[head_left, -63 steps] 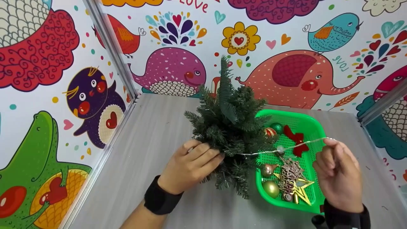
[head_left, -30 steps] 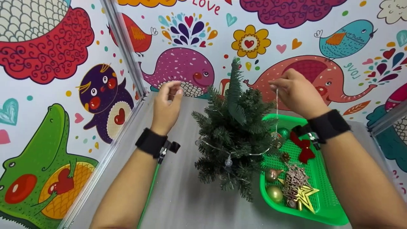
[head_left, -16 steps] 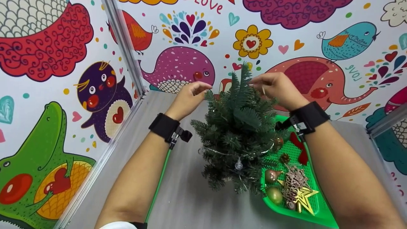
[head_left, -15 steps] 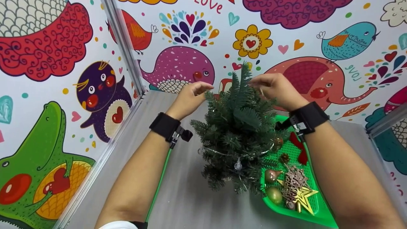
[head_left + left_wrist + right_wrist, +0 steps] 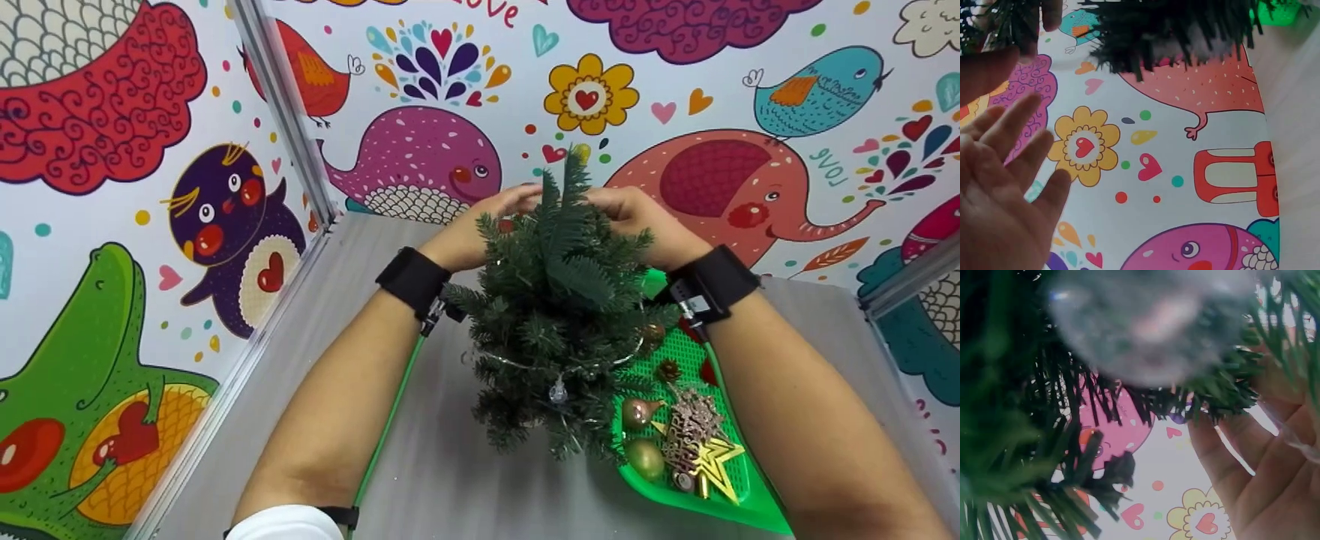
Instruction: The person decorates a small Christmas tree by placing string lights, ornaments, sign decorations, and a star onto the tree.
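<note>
A small green Christmas tree (image 5: 555,300) stands between my arms. A clear-wired string of lights (image 5: 517,364) wraps across its lower front, with a clear bulb (image 5: 558,391) hanging there. My left hand (image 5: 487,225) reaches behind the tree from the left; in the left wrist view its fingers (image 5: 1022,152) are spread and relaxed beside the branches. My right hand (image 5: 649,223) reaches behind from the other side. In the right wrist view, the light wire (image 5: 1297,444) crosses that hand and leads to its fingers, whose tips the branches partly hide. A bulb blurs close to that camera.
A green plastic basket (image 5: 675,499) stands right of the tree, under my right forearm. In it lie a gold star (image 5: 718,465), a gold ball (image 5: 645,459), a pinecone (image 5: 667,370), a glittery sign (image 5: 686,427) and red bows. Printed panels wall the back and sides.
My right hand pulled the string of lights from the front right up and behind the tree. The left hand left the tree's front and moved round behind it, toward the right hand.
</note>
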Available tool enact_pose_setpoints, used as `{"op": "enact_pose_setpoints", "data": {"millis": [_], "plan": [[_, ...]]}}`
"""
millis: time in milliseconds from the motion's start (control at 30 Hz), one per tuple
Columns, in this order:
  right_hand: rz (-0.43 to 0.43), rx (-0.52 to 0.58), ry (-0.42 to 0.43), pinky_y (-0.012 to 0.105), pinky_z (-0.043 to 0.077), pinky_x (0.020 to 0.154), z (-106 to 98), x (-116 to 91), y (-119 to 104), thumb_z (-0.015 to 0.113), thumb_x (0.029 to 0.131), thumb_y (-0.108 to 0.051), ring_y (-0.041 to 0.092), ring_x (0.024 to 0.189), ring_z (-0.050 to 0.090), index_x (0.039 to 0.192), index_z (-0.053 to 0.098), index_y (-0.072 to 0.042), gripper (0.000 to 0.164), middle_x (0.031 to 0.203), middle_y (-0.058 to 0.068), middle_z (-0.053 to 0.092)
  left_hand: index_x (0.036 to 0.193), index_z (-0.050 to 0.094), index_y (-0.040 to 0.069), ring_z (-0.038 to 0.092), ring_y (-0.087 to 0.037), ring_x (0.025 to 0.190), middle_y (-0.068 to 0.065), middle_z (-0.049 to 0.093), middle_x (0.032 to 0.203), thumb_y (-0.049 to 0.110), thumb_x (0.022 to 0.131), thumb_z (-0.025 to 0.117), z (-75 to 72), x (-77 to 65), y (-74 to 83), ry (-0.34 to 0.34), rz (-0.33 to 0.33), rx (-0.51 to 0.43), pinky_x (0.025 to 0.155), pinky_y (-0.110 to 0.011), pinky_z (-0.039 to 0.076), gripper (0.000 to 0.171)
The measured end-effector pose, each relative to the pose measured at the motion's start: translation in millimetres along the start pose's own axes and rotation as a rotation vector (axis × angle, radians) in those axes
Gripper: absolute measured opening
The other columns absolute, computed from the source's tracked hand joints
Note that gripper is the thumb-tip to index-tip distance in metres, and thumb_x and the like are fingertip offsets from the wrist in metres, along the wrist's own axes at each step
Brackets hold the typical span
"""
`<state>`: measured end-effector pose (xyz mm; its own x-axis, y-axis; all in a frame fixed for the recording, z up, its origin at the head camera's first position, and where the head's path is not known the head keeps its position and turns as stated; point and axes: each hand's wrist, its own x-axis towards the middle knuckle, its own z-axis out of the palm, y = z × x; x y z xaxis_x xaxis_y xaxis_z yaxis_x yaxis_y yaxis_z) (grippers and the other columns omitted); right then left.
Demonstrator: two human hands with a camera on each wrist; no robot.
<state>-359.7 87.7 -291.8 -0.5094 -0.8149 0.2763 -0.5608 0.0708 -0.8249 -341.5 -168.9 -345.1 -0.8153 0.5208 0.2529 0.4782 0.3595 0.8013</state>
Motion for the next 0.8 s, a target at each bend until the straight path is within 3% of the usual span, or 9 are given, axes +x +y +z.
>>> {"op": "enact_pose_setpoints", "data": {"millis": [167, 267, 367, 467, 533, 700, 800], "plan": [[-0.035, -0.039, 0.036, 0.025, 0.052, 0.082, 3.0, -1.3, -9.5, 0.055, 0.096, -0.004, 0.018, 0.101, 0.062, 0.117, 0.067, -0.002, 0.025, 0.116, 0.011, 0.064, 0.132, 0.055, 0.010, 0.051, -0.017, 0.121, -0.007, 0.056, 0.133, 0.008, 0.096, 0.055, 1.6, -2.7, 8.2, 0.049, 0.028, 0.085, 0.101, -0.030, 0.041, 0.037], [-0.061, -0.084, 0.066, 0.023, 0.051, 0.079, 2.5, -1.8, -8.6, 0.053, 0.096, 0.002, 0.016, 0.096, 0.062, 0.113, 0.070, -0.003, 0.025, 0.111, 0.012, 0.066, 0.127, 0.058, 0.007, 0.054, -0.017, 0.118, -0.008, 0.059, 0.128, 0.007, 0.096, 0.055, 2.8, -2.0, 10.8, 0.101, 0.052, 0.040, 0.102, -0.029, 0.041, 0.031], [-0.076, -0.138, 0.105, 0.022, 0.050, 0.083, 0.2, -2.6, -0.5, 0.048, 0.093, 0.011, 0.013, 0.102, 0.062, 0.112, 0.071, -0.006, 0.034, 0.115, 0.011, 0.066, 0.121, 0.061, 0.006, 0.059, -0.015, 0.108, -0.006, 0.063, 0.120, 0.014, 0.097, 0.057, 2.7, -1.5, 11.2, 0.201, 0.052, -0.013, 0.095, -0.027, 0.046, 0.025], [-0.057, -0.179, 0.152, 0.020, 0.049, 0.089, -2.4, -4.7, 9.1, 0.043, 0.089, 0.018, 0.011, 0.112, 0.060, 0.114, 0.071, -0.008, 0.045, 0.121, 0.008, 0.065, 0.115, 0.065, 0.010, 0.063, -0.018, 0.088, -0.003, 0.067, 0.106, 0.023, 0.095, 0.061, -1.2, -6.6, 13.0, 0.315, 0.050, -0.043, 0.080, -0.027, 0.050, 0.024], [-0.049, -0.183, 0.169, 0.019, 0.048, 0.089, -3.4, -6.7, 11.5, 0.043, 0.090, 0.019, 0.011, 0.114, 0.059, 0.115, 0.070, -0.008, 0.046, 0.122, 0.007, 0.065, 0.111, 0.067, 0.009, 0.062, -0.018, 0.080, -0.004, 0.068, 0.100, 0.020, 0.092, 0.065, -5.9, -15.9, 26.2, 0.379, 0.032, -0.038, 0.072, -0.027, 0.049, 0.022], [-0.044, -0.169, 0.181, 0.018, 0.046, 0.091, -4.2, -12.4, 13.8, 0.042, 0.092, 0.017, 0.009, 0.115, 0.057, 0.116, 0.069, -0.005, 0.043, 0.122, 0.006, 0.064, 0.107, 0.068, 0.003, 0.064, -0.019, 0.085, -0.008, 0.070, 0.098, 0.010, 0.089, 0.068, -14.4, -42.4, 63.9, 0.479, 0.002, -0.091, 0.074, -0.026, 0.050, 0.020], [-0.015, -0.142, 0.173, 0.017, 0.045, 0.085, -4.8, -16.3, 14.6, 0.043, 0.095, 0.011, 0.006, 0.103, 0.058, 0.117, 0.068, -0.005, 0.036, 0.121, 0.004, 0.064, 0.107, 0.068, 0.002, 0.065, -0.019, 0.090, -0.009, 0.069, 0.101, 0.010, 0.089, 0.068, -12.8, -51.3, 71.2, 0.515, 0.015, -0.142, 0.076, -0.026, 0.050, 0.019]]}}
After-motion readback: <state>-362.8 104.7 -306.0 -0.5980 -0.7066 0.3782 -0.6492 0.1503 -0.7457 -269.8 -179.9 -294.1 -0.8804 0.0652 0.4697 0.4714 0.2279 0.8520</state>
